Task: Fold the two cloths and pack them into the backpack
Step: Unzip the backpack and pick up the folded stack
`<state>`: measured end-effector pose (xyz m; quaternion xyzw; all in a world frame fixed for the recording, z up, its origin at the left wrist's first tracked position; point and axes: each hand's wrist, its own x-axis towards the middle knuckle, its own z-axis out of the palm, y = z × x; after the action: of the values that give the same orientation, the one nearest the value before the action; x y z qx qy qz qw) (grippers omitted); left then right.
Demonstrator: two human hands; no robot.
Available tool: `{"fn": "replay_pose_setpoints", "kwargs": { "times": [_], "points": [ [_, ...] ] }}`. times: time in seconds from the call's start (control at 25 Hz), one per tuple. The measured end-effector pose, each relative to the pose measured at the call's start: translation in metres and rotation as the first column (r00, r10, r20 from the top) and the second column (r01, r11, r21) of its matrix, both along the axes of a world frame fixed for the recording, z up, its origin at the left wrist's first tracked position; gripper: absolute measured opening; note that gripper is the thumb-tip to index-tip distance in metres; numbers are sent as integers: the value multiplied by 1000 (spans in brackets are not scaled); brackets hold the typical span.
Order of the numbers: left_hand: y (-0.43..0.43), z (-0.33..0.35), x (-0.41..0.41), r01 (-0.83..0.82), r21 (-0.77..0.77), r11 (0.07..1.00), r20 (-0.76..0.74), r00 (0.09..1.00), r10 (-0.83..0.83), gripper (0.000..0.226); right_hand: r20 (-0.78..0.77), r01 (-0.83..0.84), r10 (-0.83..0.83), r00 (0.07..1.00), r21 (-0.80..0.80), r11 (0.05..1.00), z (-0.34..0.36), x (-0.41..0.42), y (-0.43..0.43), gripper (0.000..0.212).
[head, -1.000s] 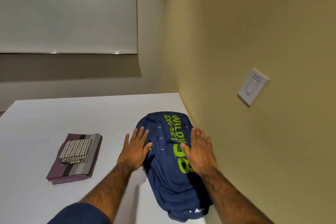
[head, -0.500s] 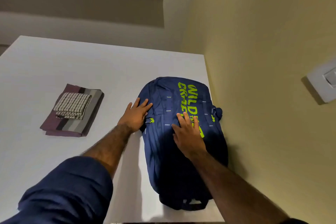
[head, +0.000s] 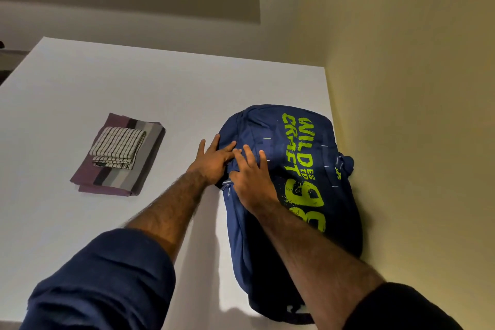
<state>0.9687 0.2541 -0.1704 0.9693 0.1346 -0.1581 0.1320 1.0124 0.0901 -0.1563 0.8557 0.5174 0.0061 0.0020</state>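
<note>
A dark blue backpack (head: 294, 195) with bright green lettering lies flat on the white table (head: 134, 94), close to the yellow wall. My left hand (head: 211, 162) rests on the backpack's upper left edge with its fingers straight. Right beside it, my right hand (head: 253, 179) lies on the front panel with fingers spread; its thumb is by the side zipper line. To the left, apart from the backpack, a folded white cloth with dark stripes (head: 117, 149) sits on top of a folded purple and grey striped cloth (head: 117, 169).
The yellow wall (head: 415, 115) runs along the table's right edge, touching the backpack's far side. A grey wall with a window blind stands behind the table. The table's near edge is at the bottom of the view.
My right hand has slid left across the backpack's front and now sits against my left hand at the left side seam. The view has tipped further down.
</note>
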Motion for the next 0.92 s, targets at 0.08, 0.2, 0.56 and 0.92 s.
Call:
{"fn": "replay_pose_setpoints", "kwargs": {
  "times": [0.08, 0.2, 0.56, 0.92],
  "points": [
    [0, -1, 2, 1, 19, 1000, -31, 1000, -1, 60, -12, -11, 11, 1000, 27, 1000, 2, -2, 2, 16],
    [-5, -3, 5, 6, 43, 999, -76, 997, -3, 60, -40, 0, 4, 999, 79, 997, -5, -8, -7, 19],
    [-16, -10, 7, -39, 76, 996, -148, 988, 50, 93, -73, -36, 45, 996, 129, 991, -6, -28, -55, 13],
    [-16, -4, 12, -16, 88, 996, -201, 979, 34, 77, 76, -275, 271, 960, 52, 960, -12, -75, -186, 20]
  ]
}}
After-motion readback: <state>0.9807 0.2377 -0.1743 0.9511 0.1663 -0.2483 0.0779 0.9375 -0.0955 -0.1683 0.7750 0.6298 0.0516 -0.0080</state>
